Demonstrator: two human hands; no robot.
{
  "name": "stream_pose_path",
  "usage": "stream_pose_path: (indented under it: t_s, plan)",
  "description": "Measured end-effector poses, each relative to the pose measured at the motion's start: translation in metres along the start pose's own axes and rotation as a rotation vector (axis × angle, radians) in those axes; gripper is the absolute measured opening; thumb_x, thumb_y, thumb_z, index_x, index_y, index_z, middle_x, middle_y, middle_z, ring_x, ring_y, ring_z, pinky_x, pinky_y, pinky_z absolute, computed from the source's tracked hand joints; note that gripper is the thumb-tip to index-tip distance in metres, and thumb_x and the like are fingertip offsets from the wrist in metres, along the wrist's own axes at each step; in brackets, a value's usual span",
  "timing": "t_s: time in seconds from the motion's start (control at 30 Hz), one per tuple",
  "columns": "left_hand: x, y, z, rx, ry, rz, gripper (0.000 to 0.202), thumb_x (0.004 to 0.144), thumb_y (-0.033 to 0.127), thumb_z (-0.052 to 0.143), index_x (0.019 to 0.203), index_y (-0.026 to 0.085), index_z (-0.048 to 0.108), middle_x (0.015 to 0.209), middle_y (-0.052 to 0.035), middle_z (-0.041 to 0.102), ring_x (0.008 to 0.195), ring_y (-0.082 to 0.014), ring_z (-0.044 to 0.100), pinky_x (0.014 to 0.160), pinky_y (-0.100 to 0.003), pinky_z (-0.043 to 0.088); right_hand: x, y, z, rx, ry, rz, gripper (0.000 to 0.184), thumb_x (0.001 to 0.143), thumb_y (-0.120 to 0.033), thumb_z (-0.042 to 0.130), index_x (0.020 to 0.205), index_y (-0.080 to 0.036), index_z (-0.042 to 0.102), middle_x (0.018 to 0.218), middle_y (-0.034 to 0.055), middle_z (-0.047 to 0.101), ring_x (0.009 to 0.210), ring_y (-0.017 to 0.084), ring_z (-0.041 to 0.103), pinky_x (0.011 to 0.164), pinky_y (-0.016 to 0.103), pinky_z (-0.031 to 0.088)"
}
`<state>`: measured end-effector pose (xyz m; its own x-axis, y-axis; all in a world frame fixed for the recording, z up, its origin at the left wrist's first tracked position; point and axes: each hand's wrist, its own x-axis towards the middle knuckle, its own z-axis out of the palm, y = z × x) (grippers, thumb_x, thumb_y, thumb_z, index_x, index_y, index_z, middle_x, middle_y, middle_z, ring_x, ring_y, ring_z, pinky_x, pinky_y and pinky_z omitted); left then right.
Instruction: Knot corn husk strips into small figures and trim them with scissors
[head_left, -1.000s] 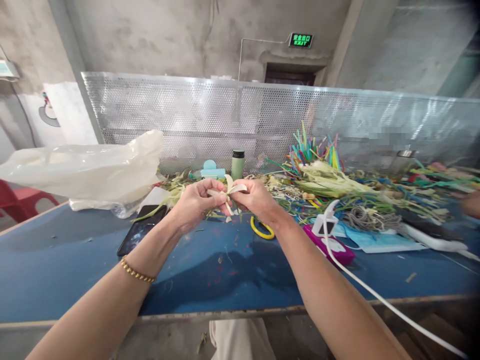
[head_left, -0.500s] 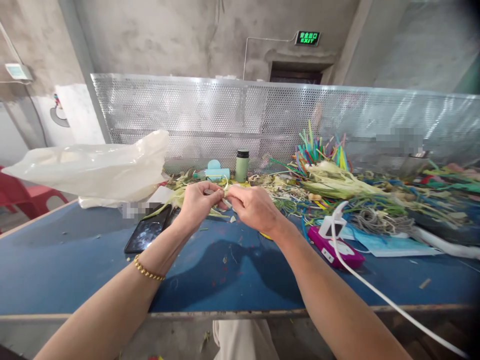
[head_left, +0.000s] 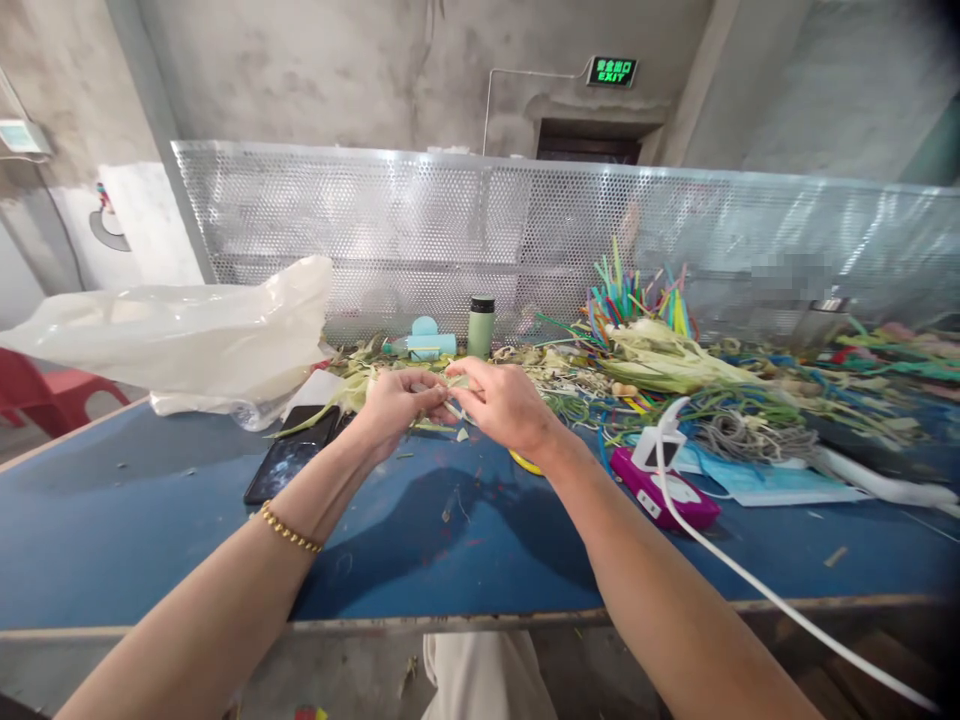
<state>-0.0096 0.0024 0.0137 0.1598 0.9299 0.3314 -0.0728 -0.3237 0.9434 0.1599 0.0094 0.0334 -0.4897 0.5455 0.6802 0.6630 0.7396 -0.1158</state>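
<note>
My left hand (head_left: 401,402) and my right hand (head_left: 504,404) meet above the blue table (head_left: 150,520), fingers pinched together on a small pale leaf strip (head_left: 453,408) between them. Most of the strip is hidden by my fingers. A gold bracelet (head_left: 289,530) sits on my left wrist. A yellow ring (head_left: 523,462) lies on the table just under my right wrist.
A black phone (head_left: 289,462) lies left of my hands, a plastic bag (head_left: 180,335) behind it. A green bottle (head_left: 480,326) and teal gadget (head_left: 424,342) stand at the mesh screen. Piled leaves and coloured strips (head_left: 675,370) fill the right, with a magenta device (head_left: 664,488) and white cable (head_left: 780,600).
The leaf loops that stood up between my fingers a second ago are folded down and mostly hidden in my pinched hands. The hands have dropped slightly toward the table.
</note>
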Motion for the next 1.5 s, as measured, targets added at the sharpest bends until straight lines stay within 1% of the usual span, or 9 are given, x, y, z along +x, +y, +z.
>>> stream_pose_path:
  t_s: [0.17, 0.43, 0.63, 0.83, 0.97, 1.1, 1.27, 1.37, 1.5]
  plan:
    - [-0.003, 0.005, 0.001, -0.145, -0.149, -0.078, 0.025, 0.07, 0.024, 0.076, 0.086, 0.008, 0.066, 0.068, -0.0079, 0.071, 0.064, -0.0208, 0.071, 0.071, -0.033, 0.053, 0.001, 0.011, -0.005, 0.178, -0.059, -0.001, 0.019, 0.089, -0.02, 0.057, 0.094, -0.016, 0.075, 0.07, 0.0017, 0.066, 0.06, 0.01, 0.051, 0.06, 0.025, 0.031]
    - [-0.002, 0.008, -0.003, -0.173, -0.182, -0.082, 0.029, 0.081, 0.032, 0.07, 0.098, 0.01, 0.065, 0.079, -0.01, 0.073, 0.068, -0.0206, 0.072, 0.073, -0.033, 0.055, -0.001, 0.011, -0.014, 0.151, -0.095, 0.008, 0.013, 0.085, -0.016, 0.061, 0.09, -0.015, 0.072, 0.066, -0.0004, 0.063, 0.057, 0.009, 0.046, 0.059, 0.024, 0.029]
    - [0.003, 0.007, -0.011, -0.113, 0.066, -0.119, 0.043, 0.09, 0.052, 0.053, 0.095, 0.01, 0.062, 0.076, -0.0096, 0.07, 0.057, -0.019, 0.069, 0.052, -0.027, 0.05, 0.0, 0.012, -0.015, 0.15, -0.051, -0.032, 0.012, 0.086, -0.018, 0.06, 0.086, -0.015, 0.072, 0.065, -0.0007, 0.061, 0.057, 0.009, 0.045, 0.06, 0.024, 0.03]
    - [0.006, 0.004, -0.018, -0.062, 0.284, -0.045, 0.023, 0.077, 0.033, 0.068, 0.081, 0.011, 0.062, 0.074, -0.0066, 0.069, 0.054, -0.0135, 0.066, 0.049, -0.022, 0.042, 0.001, 0.02, -0.012, 0.291, 0.052, 0.091, 0.018, 0.087, -0.026, 0.059, 0.084, -0.013, 0.071, 0.057, -0.0032, 0.052, 0.052, 0.009, 0.038, 0.054, 0.024, 0.029]
    - [0.003, 0.004, -0.01, 0.079, 0.165, -0.022, 0.018, 0.067, 0.028, 0.074, 0.072, 0.011, 0.068, 0.063, -0.0031, 0.065, 0.05, -0.0102, 0.059, 0.048, -0.022, 0.037, 0.002, 0.024, -0.011, 0.293, 0.09, 0.136, 0.019, 0.086, -0.028, 0.061, 0.081, -0.012, 0.07, 0.053, -0.0042, 0.047, 0.051, 0.009, 0.037, 0.052, 0.024, 0.028]
    - [-0.003, 0.001, 0.006, 0.106, 0.003, -0.024, 0.026, 0.07, 0.037, 0.074, 0.076, 0.012, 0.072, 0.071, -0.0056, 0.07, 0.054, -0.0107, 0.059, 0.05, -0.022, 0.038, 0.002, 0.024, -0.008, 0.227, 0.083, 0.109, 0.018, 0.087, -0.027, 0.06, 0.083, -0.013, 0.071, 0.058, -0.0016, 0.057, 0.052, 0.009, 0.042, 0.055, 0.025, 0.03]
    - [-0.004, -0.01, 0.018, 0.034, 0.08, 0.017, 0.025, 0.074, 0.037, 0.07, 0.075, 0.012, 0.069, 0.067, -0.0041, 0.068, 0.046, -0.0107, 0.057, 0.047, -0.023, 0.038, 0.001, 0.018, -0.005, 0.059, 0.05, 0.088, 0.013, 0.088, -0.022, 0.059, 0.085, -0.016, 0.07, 0.068, 0.002, 0.067, 0.06, 0.012, 0.054, 0.059, 0.025, 0.032]
    - [-0.008, -0.012, 0.022, 0.203, 0.086, 0.082, 0.025, 0.082, 0.036, 0.06, 0.071, 0.014, 0.066, 0.063, -0.0036, 0.066, 0.044, -0.0124, 0.056, 0.047, -0.025, 0.038, 0.001, 0.012, -0.005, -0.076, 0.032, 0.102, 0.013, 0.089, -0.02, 0.057, 0.086, -0.016, 0.069, 0.076, 0.0046, 0.07, 0.068, 0.015, 0.059, 0.061, 0.026, 0.031]
    - [-0.02, -0.007, 0.027, 0.849, 0.192, 0.364, 0.023, 0.089, 0.027, 0.05, 0.073, 0.018, 0.064, 0.065, -0.0055, 0.064, 0.056, -0.0159, 0.058, 0.056, -0.026, 0.037, -0.001, 0.002, -0.006, -0.256, -0.043, 0.058, 0.019, 0.094, -0.021, 0.05, 0.085, -0.017, 0.066, 0.082, 0.0063, 0.071, 0.073, 0.017, 0.061, 0.059, 0.028, 0.027]
